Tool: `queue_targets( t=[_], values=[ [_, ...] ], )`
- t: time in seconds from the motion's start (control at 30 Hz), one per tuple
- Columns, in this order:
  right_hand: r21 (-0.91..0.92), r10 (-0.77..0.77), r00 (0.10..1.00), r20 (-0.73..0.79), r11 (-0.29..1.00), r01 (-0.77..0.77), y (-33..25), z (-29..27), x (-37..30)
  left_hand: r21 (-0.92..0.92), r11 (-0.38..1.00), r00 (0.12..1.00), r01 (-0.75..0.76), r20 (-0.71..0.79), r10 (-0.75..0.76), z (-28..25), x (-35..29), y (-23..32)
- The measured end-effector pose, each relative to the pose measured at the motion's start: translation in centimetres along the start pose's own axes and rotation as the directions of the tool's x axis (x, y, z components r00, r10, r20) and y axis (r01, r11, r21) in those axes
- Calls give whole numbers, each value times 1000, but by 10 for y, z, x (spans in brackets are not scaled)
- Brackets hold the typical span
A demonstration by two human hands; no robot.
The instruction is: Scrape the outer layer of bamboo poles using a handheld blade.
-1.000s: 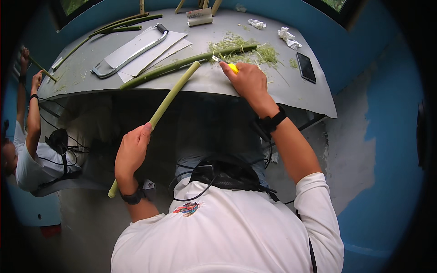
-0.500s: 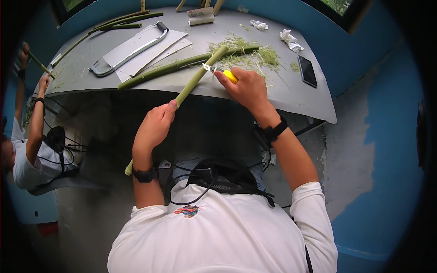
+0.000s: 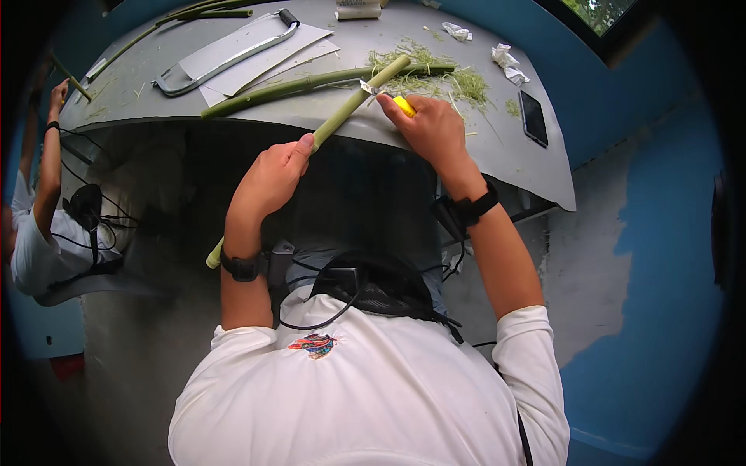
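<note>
- Currently, left hand [image 3: 272,177] grips the pale stalk [image 3: 340,118], slanting over the counter's [image 3: 513,167] edge.
- Right hand [image 3: 434,133] grasps the yellow knife [image 3: 403,106], blade at the stalk.
- Stalk apparently mostly scraped; shavings [image 3: 470,85] beyond; darker pole [image 3: 280,90] seemingly unscraped.

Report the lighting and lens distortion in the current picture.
Head view: the table's near edge bows, corners fall to black; head view: the bamboo stick and left hand are well lit, the space under the table lies in deep shadow; head view: the window looks bright.
</note>
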State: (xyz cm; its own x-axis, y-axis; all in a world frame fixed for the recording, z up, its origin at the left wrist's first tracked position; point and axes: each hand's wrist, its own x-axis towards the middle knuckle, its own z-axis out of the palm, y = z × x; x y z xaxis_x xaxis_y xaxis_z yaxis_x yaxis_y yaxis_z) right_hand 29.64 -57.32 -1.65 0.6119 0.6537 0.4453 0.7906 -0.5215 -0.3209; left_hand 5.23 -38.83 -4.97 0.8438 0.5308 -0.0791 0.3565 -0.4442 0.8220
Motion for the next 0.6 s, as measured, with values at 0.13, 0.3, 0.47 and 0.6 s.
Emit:
queue_targets(
  t=[0.13, 0.3, 0.47, 0.6],
  values=[
    [-35, -11, 999, -39, 999, 9, 0, -1, 2, 76, 997, 1000, 0, -10, 0, -10, -8, 5],
    [-42, 31, 999, -23, 999, -32, -3, -1, 3, 69, 997, 1000, 25, -2, -24, -22, -26, -6],
    [-41, 42, 998, -42, 998, -44, -1, 1, 4, 61, 998, 1000, 25, -2, -25, -32, -46, -19],
    [-43, 51, 998, -40, 998, -52, -1, 2, 2, 50, 998, 999, 42, 10, -42, -37, -58, -26]
  ],
)
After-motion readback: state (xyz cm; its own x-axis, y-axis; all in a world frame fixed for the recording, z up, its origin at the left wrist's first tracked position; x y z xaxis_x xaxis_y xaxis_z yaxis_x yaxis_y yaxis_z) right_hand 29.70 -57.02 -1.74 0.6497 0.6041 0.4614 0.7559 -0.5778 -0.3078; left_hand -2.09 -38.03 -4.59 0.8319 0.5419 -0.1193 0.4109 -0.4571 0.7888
